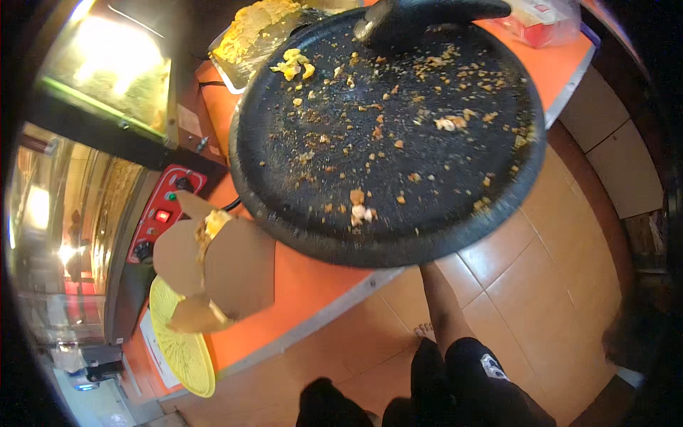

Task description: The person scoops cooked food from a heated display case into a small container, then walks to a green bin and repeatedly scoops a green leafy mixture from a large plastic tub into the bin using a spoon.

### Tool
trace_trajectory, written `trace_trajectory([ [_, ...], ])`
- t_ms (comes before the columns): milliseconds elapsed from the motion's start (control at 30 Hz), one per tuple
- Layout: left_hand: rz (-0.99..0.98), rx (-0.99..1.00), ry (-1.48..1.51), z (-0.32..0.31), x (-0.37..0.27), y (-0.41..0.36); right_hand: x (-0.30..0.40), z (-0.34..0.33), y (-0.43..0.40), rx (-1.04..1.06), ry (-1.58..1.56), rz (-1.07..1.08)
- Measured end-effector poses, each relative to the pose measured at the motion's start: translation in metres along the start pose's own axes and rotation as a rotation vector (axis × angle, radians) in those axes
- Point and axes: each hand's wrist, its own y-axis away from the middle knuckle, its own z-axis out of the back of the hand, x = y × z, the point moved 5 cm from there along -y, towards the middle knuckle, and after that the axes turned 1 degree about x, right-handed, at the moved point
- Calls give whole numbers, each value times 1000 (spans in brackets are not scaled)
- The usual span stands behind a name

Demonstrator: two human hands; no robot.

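Observation:
Neither of my hands shows in the view. Before me is a large round black griddle pan [384,155], strewn with crumbs and small bits of fried food. A clump of yellow egg-like food [293,64] lies near its far left rim. Over the pan's far edge reaches a thick black handle-like part [421,21]; what it joins is cut off. Left of the pan, an open brown paperboard food box [240,267] has food [216,223] showing between its flaps. Beside the box is a yellow ribbed plastic plate or lid [181,341].
An orange counter [320,293] with a metal edge carries these things. At left stands a lit glass-fronted cabinet [69,213] with a red control panel [165,211]. A tray of yellow crumbly food [256,32] and a clear plastic bag [539,21] lie behind. Tiled floor [512,283] and legs [443,304] appear below.

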Motion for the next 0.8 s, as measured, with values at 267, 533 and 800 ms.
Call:
trace_trajectory([
  [267, -94, 30, -66, -24, -47, -7, 29, 27, 14, 102, -882, 85],
  [533, -464, 152, -166, -67, -119, 5, -99, 49, 286, 337, -1783, -294],
  [800, -1004, 279, -277, -82, -171, 74, -324, 104, 670, -612, -2005, -702],
])
